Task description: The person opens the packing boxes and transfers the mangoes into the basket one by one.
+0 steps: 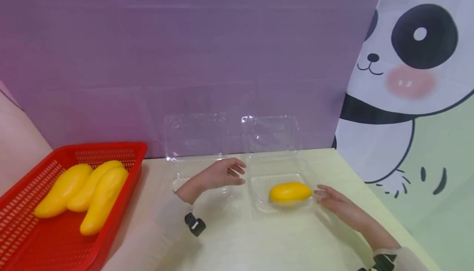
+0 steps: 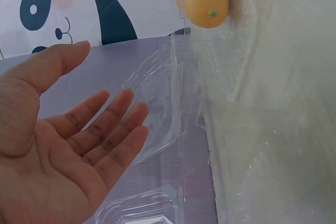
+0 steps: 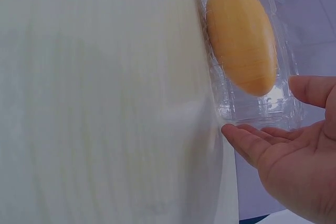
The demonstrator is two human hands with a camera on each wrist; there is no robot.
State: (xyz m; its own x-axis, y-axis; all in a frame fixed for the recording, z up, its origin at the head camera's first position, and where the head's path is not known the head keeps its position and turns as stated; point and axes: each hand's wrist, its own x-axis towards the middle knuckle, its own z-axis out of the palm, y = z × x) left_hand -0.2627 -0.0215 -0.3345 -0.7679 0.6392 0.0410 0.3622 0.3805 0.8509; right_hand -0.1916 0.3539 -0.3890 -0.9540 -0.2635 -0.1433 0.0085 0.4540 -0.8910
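Observation:
A yellow mango (image 1: 290,193) lies on its side in the base of an open clear plastic clamshell box (image 1: 261,209); the lid stands raised behind it. My right hand (image 1: 342,207) is at the right end of this box, thumb and fingers spread apart. In the right wrist view the fingertips (image 3: 231,130) are right by the box's end; whether they touch it I cannot tell. Between this box and a second clear clamshell box (image 1: 196,137), my left hand (image 1: 224,173) hovers with relaxed fingers, holding nothing. The left forearm hides part of the second box's base.
On the left stands a red plastic basket (image 1: 127,193) with several mangoes (image 1: 98,193) at its far end. A purple-covered wall (image 1: 200,49) rises behind the pale table (image 1: 266,242). A panda print (image 1: 392,139) covers the right wall.

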